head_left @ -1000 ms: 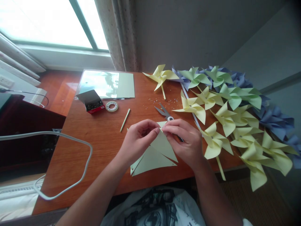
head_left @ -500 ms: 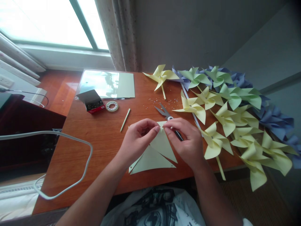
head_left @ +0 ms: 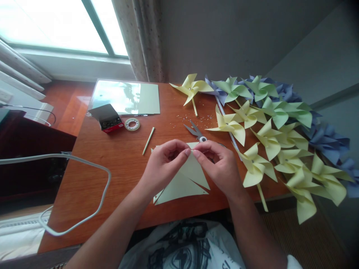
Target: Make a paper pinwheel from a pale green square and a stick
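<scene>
— Daylight is admitted at the far left by a window (head_left: 50,22), beside a curtain (head_left: 144,41) and a grey wall (head_left: 213,37); below, a brown wooden bench (head_left: 123,168) is shown. Where is the work placed?

— Cut paper (head_left: 182,189), pale green and slit diagonally, is laid toward the near edge, beneath and between the hands. No clear long axis is given by its outline; most of it is extended from the grip toward the near side.

— How is the grip to be read?

— By the left hand (head_left: 165,161) and the right hand (head_left: 221,164) alike, thumb and forefinger are brought together, the two sets of fingertips being almost met over the paper's far part. A small pale piece (head_left: 191,150) is apparently pinched there; whether it is a corner of the paper cannot be told.

— To which hand are the scissors (head_left: 197,132) nearer?

— To the right, by which their handles are partly hidden; their long axis is slanted from far left to near right.

— What else is carried?

— At left, a rolled paper stick (head_left: 148,141), a tape roll (head_left: 131,124), an open red box (head_left: 112,127) and a glossy sleeve (head_left: 120,95); at right, yellow pinwheels (head_left: 256,166), green pinwheels (head_left: 277,112) and blue pinwheels (head_left: 329,144), closely massed.
</scene>
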{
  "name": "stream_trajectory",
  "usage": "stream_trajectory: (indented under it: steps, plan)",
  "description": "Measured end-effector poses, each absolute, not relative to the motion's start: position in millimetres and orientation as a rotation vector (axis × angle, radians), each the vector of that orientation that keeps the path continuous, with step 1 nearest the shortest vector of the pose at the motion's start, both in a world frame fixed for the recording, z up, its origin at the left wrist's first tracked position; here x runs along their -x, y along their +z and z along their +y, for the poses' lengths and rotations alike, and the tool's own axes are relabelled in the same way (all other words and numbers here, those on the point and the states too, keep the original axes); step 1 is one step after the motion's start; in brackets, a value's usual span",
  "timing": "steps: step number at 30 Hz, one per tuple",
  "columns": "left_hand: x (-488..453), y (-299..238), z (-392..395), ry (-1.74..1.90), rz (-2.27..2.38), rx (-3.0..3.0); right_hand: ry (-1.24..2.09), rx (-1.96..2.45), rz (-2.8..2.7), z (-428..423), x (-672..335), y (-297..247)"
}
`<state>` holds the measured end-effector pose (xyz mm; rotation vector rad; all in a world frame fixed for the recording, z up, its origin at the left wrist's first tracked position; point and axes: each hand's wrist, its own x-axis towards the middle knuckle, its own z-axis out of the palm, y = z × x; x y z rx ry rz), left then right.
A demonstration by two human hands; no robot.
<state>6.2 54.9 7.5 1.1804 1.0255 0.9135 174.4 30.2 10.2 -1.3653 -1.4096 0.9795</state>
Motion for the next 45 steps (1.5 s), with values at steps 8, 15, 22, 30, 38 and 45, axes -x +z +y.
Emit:
stream_trajectory:
  steps: [8, 15, 22, 30, 38, 45]
  plan:
    - [-6.6, 7.8, 54.1, 0.922, 1.001, -1.155, 0.953, 1.392, -1.422, 30.9, -174.3, 8.7]
    - [-6.5, 4.8, 54.2, 0.898, 0.990, -1.179, 0.924, 1.396, -1.441, 29.5, -174.1, 10.9]
    - [-5.7, 0.8, 54.3, 0.915, 0.994, -1.239, 0.903, 1.402, -1.476, 28.3, -174.3, 12.0]
    - [-5.1, -0.2, 53.1, 0.954, 1.049, -1.396, 0.817, 1.411, -1.578, 28.6, -174.4, 17.6]
    - [-6.7, -1.2, 51.0, 1.014, 1.132, -1.526, 0.751, 1.416, -1.613, 31.1, -172.0, 15.9]
    - [-6.7, 0.4, 51.0, 1.020, 1.120, -1.470, 0.867, 1.423, -1.526, 28.5, -173.0, 13.3]
